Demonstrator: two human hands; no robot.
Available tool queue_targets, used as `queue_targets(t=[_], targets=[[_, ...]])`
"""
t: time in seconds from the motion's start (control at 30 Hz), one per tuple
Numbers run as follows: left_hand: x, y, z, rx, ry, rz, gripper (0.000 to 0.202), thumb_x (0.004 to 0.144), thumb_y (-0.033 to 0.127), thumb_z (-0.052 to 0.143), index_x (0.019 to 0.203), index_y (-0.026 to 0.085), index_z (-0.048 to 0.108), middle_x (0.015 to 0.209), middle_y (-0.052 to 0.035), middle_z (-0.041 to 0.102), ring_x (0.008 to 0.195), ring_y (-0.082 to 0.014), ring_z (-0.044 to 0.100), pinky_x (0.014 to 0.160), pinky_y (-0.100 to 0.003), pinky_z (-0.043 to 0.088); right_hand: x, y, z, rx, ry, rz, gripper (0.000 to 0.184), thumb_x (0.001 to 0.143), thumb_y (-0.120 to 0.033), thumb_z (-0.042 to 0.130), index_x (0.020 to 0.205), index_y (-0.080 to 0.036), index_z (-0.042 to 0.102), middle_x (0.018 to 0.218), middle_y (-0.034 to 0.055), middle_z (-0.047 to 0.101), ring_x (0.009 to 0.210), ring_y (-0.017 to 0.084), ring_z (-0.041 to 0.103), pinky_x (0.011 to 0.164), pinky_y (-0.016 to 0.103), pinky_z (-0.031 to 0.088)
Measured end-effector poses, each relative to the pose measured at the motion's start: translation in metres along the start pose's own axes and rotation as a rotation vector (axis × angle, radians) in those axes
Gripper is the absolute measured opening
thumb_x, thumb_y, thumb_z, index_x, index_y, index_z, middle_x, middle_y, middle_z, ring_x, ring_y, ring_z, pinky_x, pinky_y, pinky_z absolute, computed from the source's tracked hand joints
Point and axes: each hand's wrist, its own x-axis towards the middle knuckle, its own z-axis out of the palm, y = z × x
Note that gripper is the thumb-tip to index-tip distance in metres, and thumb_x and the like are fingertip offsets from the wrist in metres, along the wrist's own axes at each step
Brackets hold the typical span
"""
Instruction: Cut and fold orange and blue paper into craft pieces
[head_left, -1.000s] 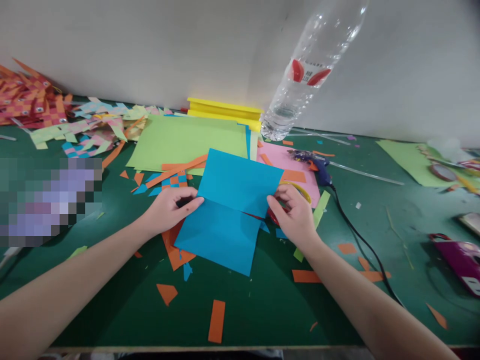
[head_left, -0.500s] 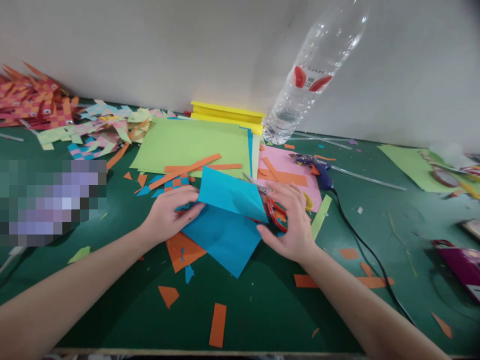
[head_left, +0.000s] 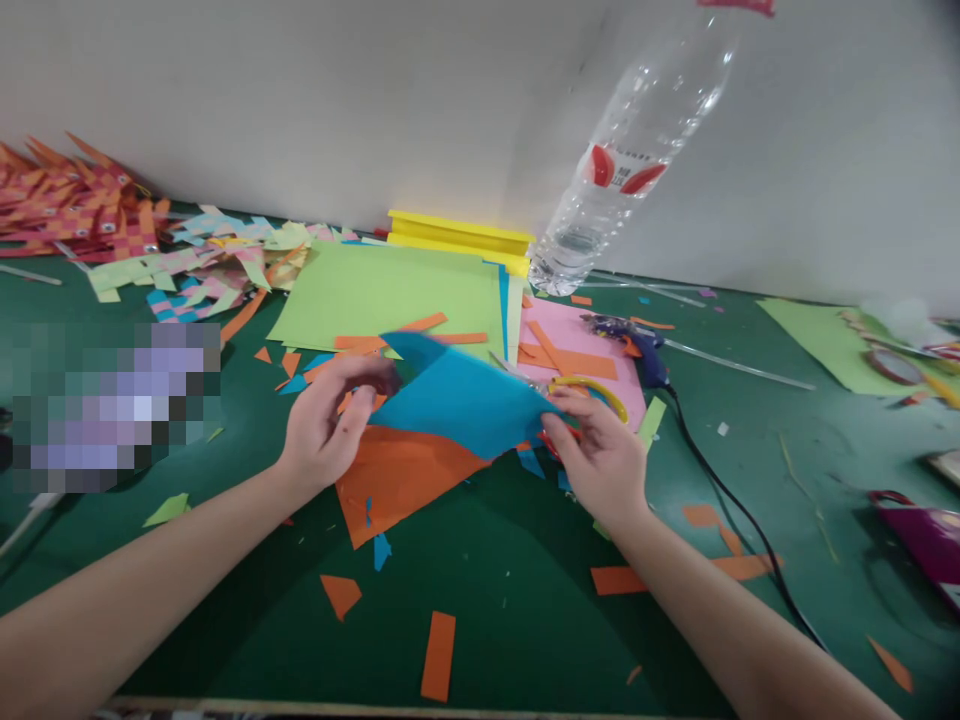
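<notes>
A folded blue paper sheet [head_left: 465, 400] is lifted a little off the green table [head_left: 525, 600], held at both ends. My left hand [head_left: 326, 430] pinches its left corner with curled fingers. My right hand [head_left: 596, 455] grips its right edge. Beneath the blue paper lies an orange paper piece [head_left: 401, 480]. Scissors with yellow and red handles [head_left: 589, 390] lie just behind my right hand, on pink paper [head_left: 585, 350].
A light green sheet [head_left: 390, 290] and a yellow stack [head_left: 457, 235] lie behind. A clear plastic bottle [head_left: 630, 160] leans at the wall. A glue gun [head_left: 630, 335] with black cord [head_left: 720, 480] lies right. Woven paper pieces [head_left: 150, 250] pile left. Orange scraps litter the table.
The blue paper, lying flat a second ago, has been folded and lifted off the table, uncovering the orange piece. My hands moved up with it.
</notes>
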Motion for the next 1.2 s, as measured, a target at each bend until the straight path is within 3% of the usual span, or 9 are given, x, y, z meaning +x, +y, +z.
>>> queue_targets(t=[0.13,0.27,0.4,0.7,0.8,0.93,1.0,1.2], targets=[[0.005,-0.007,0.001,-0.245,0.051,-0.145,0.019,0.095,0.024,0.044,0.105,0.022,0.060,0.092,-0.0046,0.065,0.080,-0.0146,0.064,0.074,-0.029,0.056,0.001,-0.002,-0.001,0.236,0.012,0.359,0.010,0.084,-0.033,0.060,0.088,-0.023,0.060,0.070,-0.0006,0.065,0.058,0.014,0.062,0.054,0.030,0.052],[0.009,-0.007,0.001,-0.201,0.107,-0.278,0.014,0.092,0.020,0.047,0.093,0.020,0.062,0.086,-0.0031,0.064,0.073,-0.0126,0.062,0.072,-0.027,0.054,0.006,-0.003,-0.002,0.307,-0.031,0.491,0.015,0.084,-0.036,0.061,0.087,-0.022,0.059,0.054,-0.0036,0.059,0.048,0.012,0.057,0.049,0.028,0.048],[0.009,-0.006,0.002,-0.137,0.119,-0.295,0.015,0.091,0.019,0.046,0.090,0.019,0.061,0.084,-0.0027,0.065,0.071,-0.0127,0.061,0.068,-0.027,0.054,0.007,-0.003,-0.002,0.294,-0.040,0.519,0.015,0.084,-0.036,0.061,0.085,-0.021,0.059,0.052,-0.0039,0.057,0.046,0.011,0.054,0.047,0.027,0.046],[0.006,-0.007,0.001,-0.154,0.023,-0.280,0.017,0.092,0.021,0.045,0.090,0.021,0.063,0.079,-0.0035,0.062,0.067,-0.0142,0.059,0.063,-0.029,0.052,0.007,0.000,-0.001,0.354,-0.052,0.534,0.016,0.082,-0.037,0.063,0.085,-0.022,0.060,0.055,-0.0039,0.058,0.046,0.010,0.052,0.046,0.026,0.044],[0.007,-0.012,0.004,-0.298,0.118,-0.320,0.014,0.091,0.021,0.047,0.090,0.021,0.062,0.079,-0.0023,0.061,0.065,-0.0137,0.059,0.062,-0.030,0.051,0.005,0.004,0.000,0.344,-0.030,0.540,0.018,0.081,-0.039,0.064,0.086,-0.022,0.061,0.060,-0.0030,0.057,0.049,0.011,0.050,0.046,0.026,0.042],[0.011,-0.021,0.003,-0.483,0.369,-0.407,0.011,0.088,0.022,0.050,0.094,0.023,0.059,0.072,0.0014,0.060,0.057,-0.0123,0.056,0.055,-0.027,0.046,0.004,0.009,0.001,0.347,-0.005,0.504,0.018,0.081,-0.039,0.064,0.086,-0.023,0.062,0.068,-0.0012,0.057,0.059,0.013,0.051,0.050,0.027,0.042],[0.013,-0.023,0.002,-0.519,0.436,-0.481,0.010,0.086,0.021,0.052,0.093,0.024,0.059,0.070,0.0017,0.059,0.055,-0.0115,0.054,0.053,-0.026,0.044,0.004,0.010,0.001,0.347,0.003,0.485,0.015,0.081,-0.038,0.064,0.086,-0.023,0.063,0.069,-0.0008,0.057,0.062,0.014,0.051,0.051,0.027,0.042],[0.013,-0.021,0.003,-0.497,0.392,-0.497,0.008,0.086,0.024,0.052,0.083,0.021,0.060,0.065,0.0009,0.057,0.054,-0.0109,0.052,0.051,-0.025,0.042,0.005,0.008,0.001,0.342,0.014,0.496,0.015,0.080,-0.037,0.065,0.084,-0.023,0.063,0.070,-0.0006,0.057,0.061,0.013,0.050,0.051,0.028,0.041]])
